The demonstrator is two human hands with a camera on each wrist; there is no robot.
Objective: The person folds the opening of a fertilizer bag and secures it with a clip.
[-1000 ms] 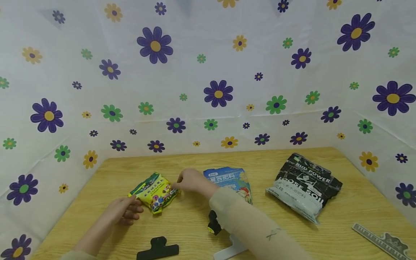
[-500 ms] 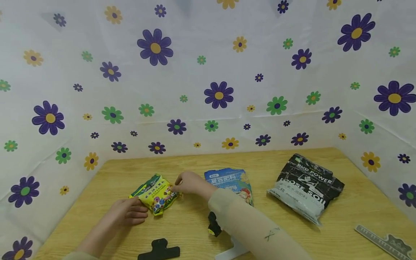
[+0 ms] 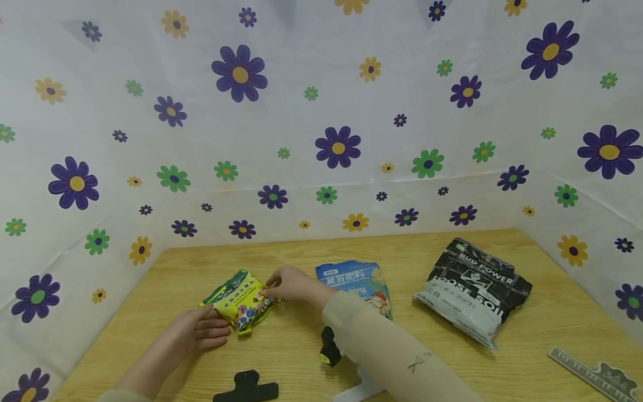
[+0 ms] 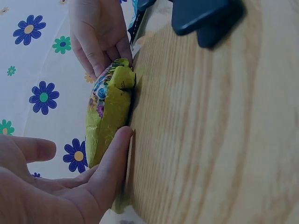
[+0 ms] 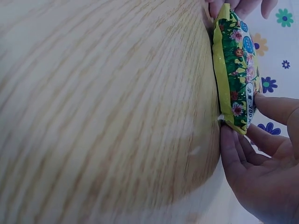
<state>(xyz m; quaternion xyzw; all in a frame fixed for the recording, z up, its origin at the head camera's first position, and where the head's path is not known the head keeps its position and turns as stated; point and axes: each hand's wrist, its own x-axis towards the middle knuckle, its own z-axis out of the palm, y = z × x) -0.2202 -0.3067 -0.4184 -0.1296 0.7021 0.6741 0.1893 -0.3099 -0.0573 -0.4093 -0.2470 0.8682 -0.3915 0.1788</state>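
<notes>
A small yellow fertilizer bag (image 3: 242, 304) with green ends and printed flowers lies on the left part of the wooden table. My left hand (image 3: 203, 332) touches its near-left side with extended fingers. In the left wrist view those fingers (image 4: 110, 158) lie along the bag's lower edge, and the thumb stands away from it. At the opposite end my right hand (image 3: 293, 287) pinches the bag's edge. The right wrist view has the thumb (image 5: 275, 108) on the printed face and the fingers (image 5: 230, 144) at the underside corner.
Behind my right forearm lies a blue fertilizer bag (image 3: 346, 276), partly covered. A black and white LOOSE SOIL bag (image 3: 472, 293) sits at right. Near the front are a black clip (image 3: 246, 386), a white clip (image 3: 358, 388), a small black object (image 3: 329, 346) and a grey bear-shaped clip (image 3: 595, 374).
My left hand has moved right and up against the yellow bag. The right hand has shifted slightly left onto its edge. The bag itself has barely moved.
</notes>
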